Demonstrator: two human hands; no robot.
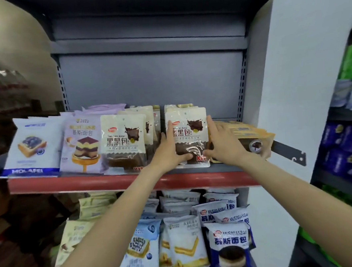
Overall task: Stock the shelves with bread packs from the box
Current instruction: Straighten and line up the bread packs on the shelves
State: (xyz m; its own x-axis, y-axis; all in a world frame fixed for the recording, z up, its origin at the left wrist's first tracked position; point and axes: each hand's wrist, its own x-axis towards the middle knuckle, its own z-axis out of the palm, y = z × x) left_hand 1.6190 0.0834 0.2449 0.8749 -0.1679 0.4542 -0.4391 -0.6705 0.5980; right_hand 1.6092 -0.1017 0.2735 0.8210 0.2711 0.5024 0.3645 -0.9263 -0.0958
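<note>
Head camera – faces the shelf point(130, 178) close up, angled slightly downward

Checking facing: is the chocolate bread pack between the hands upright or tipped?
Upright: the chocolate bread pack stands on the shelf, label forward.
</note>
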